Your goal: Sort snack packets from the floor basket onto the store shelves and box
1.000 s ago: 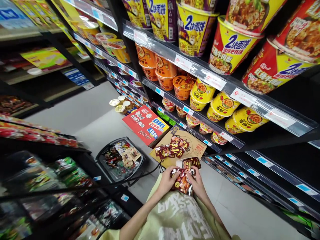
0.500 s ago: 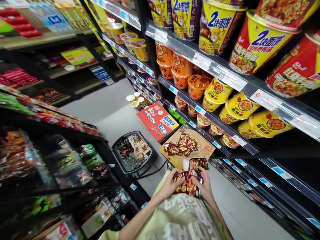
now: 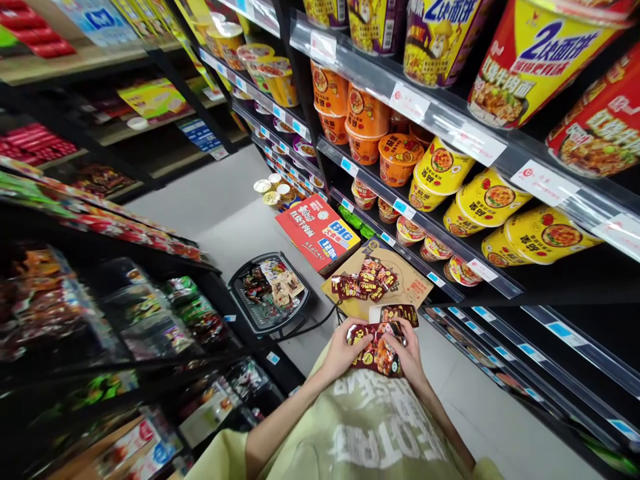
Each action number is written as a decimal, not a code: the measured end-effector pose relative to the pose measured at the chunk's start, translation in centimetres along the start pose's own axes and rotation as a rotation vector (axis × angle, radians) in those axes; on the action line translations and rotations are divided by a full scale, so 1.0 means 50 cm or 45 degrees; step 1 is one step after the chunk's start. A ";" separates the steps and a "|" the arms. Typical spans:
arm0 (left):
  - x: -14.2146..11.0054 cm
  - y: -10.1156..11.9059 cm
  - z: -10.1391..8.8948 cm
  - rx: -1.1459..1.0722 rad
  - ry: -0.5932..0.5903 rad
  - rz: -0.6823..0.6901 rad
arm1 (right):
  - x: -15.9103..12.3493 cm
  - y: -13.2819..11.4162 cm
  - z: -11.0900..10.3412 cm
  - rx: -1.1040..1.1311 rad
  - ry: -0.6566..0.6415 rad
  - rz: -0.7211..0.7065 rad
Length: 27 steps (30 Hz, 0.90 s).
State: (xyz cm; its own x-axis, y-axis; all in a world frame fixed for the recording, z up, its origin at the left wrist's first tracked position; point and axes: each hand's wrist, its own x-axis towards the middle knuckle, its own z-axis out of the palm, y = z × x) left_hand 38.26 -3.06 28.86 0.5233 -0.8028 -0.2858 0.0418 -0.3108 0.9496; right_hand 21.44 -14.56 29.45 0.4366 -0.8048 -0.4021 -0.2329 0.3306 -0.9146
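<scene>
Held low in front of my shirt is a shiny dark red snack packet (image 3: pixel 373 357) printed with food pictures. My left hand (image 3: pixel 345 348) is closed on its left side, with the thumb across the front. On the right side my right hand (image 3: pixel 407 350) grips the same packet, its thumb also pressing the front. Just beyond the hands is a small white-edged box or pack (image 3: pixel 400 313) with similar dark red printing. Several small dark red sachets (image 3: pixel 369 279) lie loosely heaped on a brown cardboard box (image 3: pixel 413 277).
A dark shopping basket (image 3: pixel 240 313) holding assorted packets stands on the floor to the left. Beside the cardboard box is a red carton (image 3: pixel 307 240). Shelves of instant noodle cups (image 3: pixel 443 170) rise on the right; racks of bagged snacks (image 3: pixel 185 297) line the left.
The view has shifted slightly, so the noodle shelves appear higher and the basket a little to the right. Both hands keep hold of the packet, which appears slightly higher in the view.
</scene>
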 end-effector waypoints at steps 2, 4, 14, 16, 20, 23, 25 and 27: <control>-0.018 0.002 0.003 0.026 -0.015 -0.047 | -0.013 0.009 0.000 -0.025 -0.005 0.025; -0.030 0.005 0.002 0.043 -0.043 -0.087 | -0.021 0.013 0.001 -0.021 -0.065 0.047; -0.039 0.019 -0.013 0.075 -0.050 -0.028 | -0.028 -0.026 0.002 -0.041 -0.330 0.091; -0.049 0.023 -0.012 0.046 -0.036 -0.042 | -0.037 -0.027 -0.007 -0.084 -0.343 0.086; -0.066 0.030 -0.016 -0.198 -0.032 -0.200 | -0.056 -0.020 -0.016 -0.158 -0.348 0.021; -0.066 0.034 -0.025 -0.486 -0.180 -0.466 | -0.064 -0.016 -0.011 -0.097 -0.274 -0.018; -0.059 0.034 -0.030 -0.556 -0.308 -0.584 | -0.063 -0.016 -0.006 -0.011 -0.206 -0.034; -0.047 0.035 -0.031 -0.529 -0.394 -0.575 | -0.057 -0.018 -0.004 0.062 -0.156 -0.060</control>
State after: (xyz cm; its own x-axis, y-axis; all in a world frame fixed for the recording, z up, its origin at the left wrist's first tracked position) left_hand 38.44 -0.95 31.39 0.1131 -0.7681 -0.6302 0.5541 -0.4777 0.6817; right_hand 20.24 -12.67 31.40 0.5494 -0.7550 -0.3581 -0.1685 0.3197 -0.9324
